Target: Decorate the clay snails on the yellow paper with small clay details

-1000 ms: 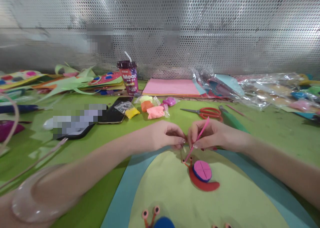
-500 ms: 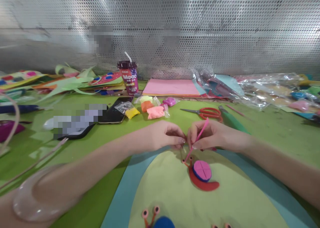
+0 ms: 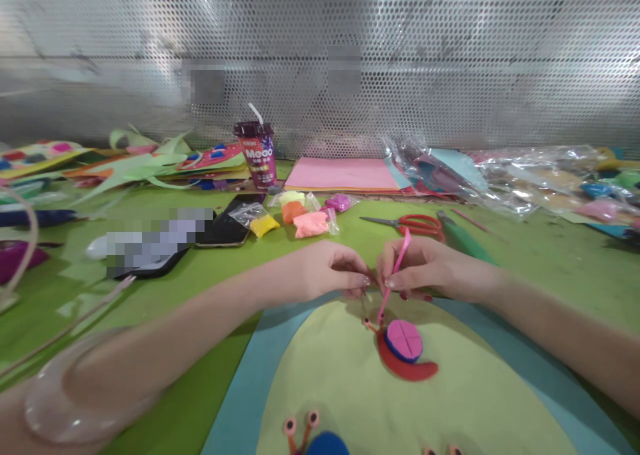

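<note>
A clay snail (image 3: 404, 352) with a red body and a pink-and-blue shell lies on a pale green paper oval (image 3: 350, 388). My right hand (image 3: 425, 268) pinches a thin pink tool (image 3: 395, 272), whose tip touches the snail's feelers. My left hand (image 3: 333, 268) is closed in a pinch just left of the tool, thumb and fingertips pressed together on something too small to make out. A pale bangle (image 3: 75, 395) sits on my left wrist. Part of a second, blue clay snail (image 3: 313, 438) shows at the bottom edge.
Red scissors (image 3: 413, 224) and a green tool (image 3: 463, 238) lie behind my right hand. Bags of coloured clay (image 3: 300, 216), a phone (image 3: 227, 228) and a drink cup (image 3: 257, 152) stand further back. Pink paper sheets (image 3: 345, 174) and plastic bags (image 3: 500, 172) line the perforated metal wall.
The pink tool has tilted more upright and my right hand has shifted slightly left. My left hand has stayed in place.
</note>
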`<action>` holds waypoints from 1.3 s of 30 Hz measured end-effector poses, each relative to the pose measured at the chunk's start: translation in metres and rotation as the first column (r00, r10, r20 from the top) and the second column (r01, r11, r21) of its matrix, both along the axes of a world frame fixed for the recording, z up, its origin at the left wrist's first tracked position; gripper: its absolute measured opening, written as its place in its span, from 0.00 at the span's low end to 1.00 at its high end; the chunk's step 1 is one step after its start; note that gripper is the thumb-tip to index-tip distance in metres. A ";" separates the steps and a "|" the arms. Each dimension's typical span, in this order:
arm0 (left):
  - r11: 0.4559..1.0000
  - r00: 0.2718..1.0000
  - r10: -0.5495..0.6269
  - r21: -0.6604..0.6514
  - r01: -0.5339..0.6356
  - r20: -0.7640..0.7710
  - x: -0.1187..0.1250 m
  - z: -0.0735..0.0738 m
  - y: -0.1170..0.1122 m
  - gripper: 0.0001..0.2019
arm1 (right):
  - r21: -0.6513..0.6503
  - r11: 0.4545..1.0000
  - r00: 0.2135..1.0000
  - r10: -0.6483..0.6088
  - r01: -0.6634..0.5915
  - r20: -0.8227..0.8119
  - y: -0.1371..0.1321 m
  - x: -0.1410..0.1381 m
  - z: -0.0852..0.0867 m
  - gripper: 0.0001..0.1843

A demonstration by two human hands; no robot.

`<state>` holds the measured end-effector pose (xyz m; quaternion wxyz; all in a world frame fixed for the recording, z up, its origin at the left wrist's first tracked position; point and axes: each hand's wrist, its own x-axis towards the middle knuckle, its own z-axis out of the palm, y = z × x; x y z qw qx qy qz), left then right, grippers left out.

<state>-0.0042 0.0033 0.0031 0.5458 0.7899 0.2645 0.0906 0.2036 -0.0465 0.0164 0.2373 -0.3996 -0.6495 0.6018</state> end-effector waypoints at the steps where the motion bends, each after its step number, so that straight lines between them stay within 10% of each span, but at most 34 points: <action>1: 1.000 1.000 0.001 0.005 -0.001 0.001 0.000 0.000 0.000 0.10 | -0.013 1.000 1.000 -0.012 0.011 -0.025 0.000 0.000 0.000 0.08; 39: 0.998 1.000 0.001 -0.064 0.000 0.021 0.000 0.000 0.000 0.12 | -0.148 0.983 0.989 -0.120 0.106 -0.092 0.002 -0.001 -0.001 0.07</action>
